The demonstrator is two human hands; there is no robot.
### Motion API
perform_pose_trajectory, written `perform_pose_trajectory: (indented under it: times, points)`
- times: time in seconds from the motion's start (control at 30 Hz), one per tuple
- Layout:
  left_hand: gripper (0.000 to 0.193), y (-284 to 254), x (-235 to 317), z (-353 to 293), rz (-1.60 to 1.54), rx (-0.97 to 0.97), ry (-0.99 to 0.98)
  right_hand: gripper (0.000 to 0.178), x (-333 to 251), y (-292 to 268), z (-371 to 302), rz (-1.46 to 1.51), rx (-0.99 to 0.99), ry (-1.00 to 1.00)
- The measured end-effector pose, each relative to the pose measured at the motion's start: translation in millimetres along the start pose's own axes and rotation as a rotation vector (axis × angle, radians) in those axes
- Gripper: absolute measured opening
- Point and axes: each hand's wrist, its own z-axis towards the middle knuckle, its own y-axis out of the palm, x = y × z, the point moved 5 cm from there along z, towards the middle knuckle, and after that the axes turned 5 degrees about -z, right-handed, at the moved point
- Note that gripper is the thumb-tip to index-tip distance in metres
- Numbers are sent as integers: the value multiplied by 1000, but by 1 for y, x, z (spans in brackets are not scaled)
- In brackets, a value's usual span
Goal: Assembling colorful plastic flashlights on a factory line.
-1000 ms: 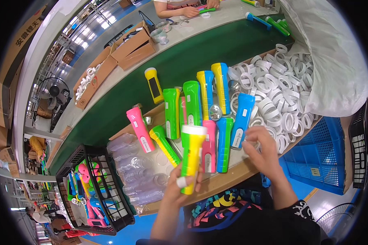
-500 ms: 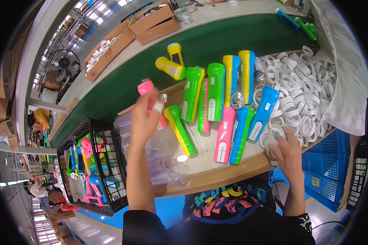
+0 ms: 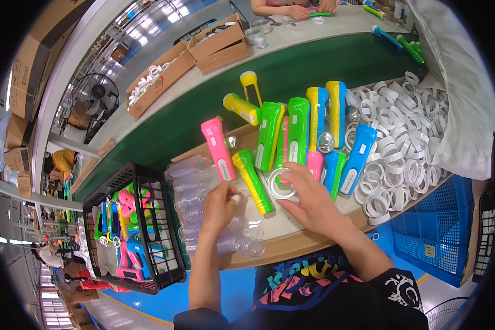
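Note:
Over the middle of a shallow cardboard tray (image 3: 285,243), my right hand (image 3: 312,204) grips a white plastic ring (image 3: 281,186) between thumb and fingers. My left hand (image 3: 220,209) is closed beside clear plastic cups (image 3: 188,186); what it pinches, if anything, is hidden. One of its fingers has a white wrap. Just beyond it lies a pink flashlight (image 3: 219,149). A yellow-and-green flashlight (image 3: 252,181) rests between my hands. Several more lie farther back, among them a green one (image 3: 298,129) and a blue one (image 3: 358,158). A silver reflector cup (image 3: 325,142) sits among them.
White rings (image 3: 404,140) are heaped at the right. A black crate (image 3: 168,242) of colourful parts stands left, a blue crate (image 3: 423,234) lower right. Two yellow flashlights (image 3: 242,109) lie on the green surface. Across the bench, a person's hands (image 3: 300,12) work near open cardboard boxes (image 3: 220,50).
My right hand has moved left from the ring heap, bringing a white ring. My left hand has come nearer, off the pink flashlight. Another person's hands have appeared at the far side.

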Motion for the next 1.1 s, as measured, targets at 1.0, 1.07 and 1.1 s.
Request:
perform_pose_trajectory:
  times: [1.0, 1.07, 1.1]
  points:
    - [78, -25, 87, -61, -1246, -204, -200, 65, 35, 1, -3, 324, 152, 219]
    - [78, -24, 90, -69, -1269, -263, -186, 66, 33, 1, -2, 370, 153, 245]
    - [78, -24, 91, -72, -1273, -287, -189, 68, 32, 1, -2, 413, 116, 283]
